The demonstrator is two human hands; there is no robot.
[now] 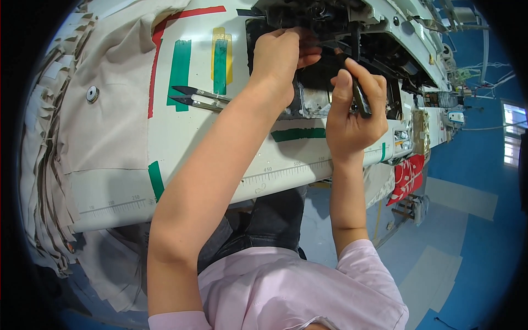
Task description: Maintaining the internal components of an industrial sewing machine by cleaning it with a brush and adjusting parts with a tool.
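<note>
A sewing machine head [410,36] is tipped back at the table's far side, baring the dark cavity [316,80] under it. My left hand [280,58] reaches over that cavity with fingers curled close together near the machine's underside; what they pinch, if anything, is hidden. In my right hand [357,113] is a slim black-handled tool [358,94], gripped between thumb and fingers. Its thin tip slants up and left toward my left fingertips, and its exact kind is unclear. Thread snips [201,99] lie on the white table beside my left forearm.
Beige fabric [113,66] covers the table's left part, with a round metal piece [92,94] on it. Green tape strips [179,74] and red tape [157,71] mark the tabletop [220,148]. A red patterned cloth [408,179] hangs at right, above a blue floor.
</note>
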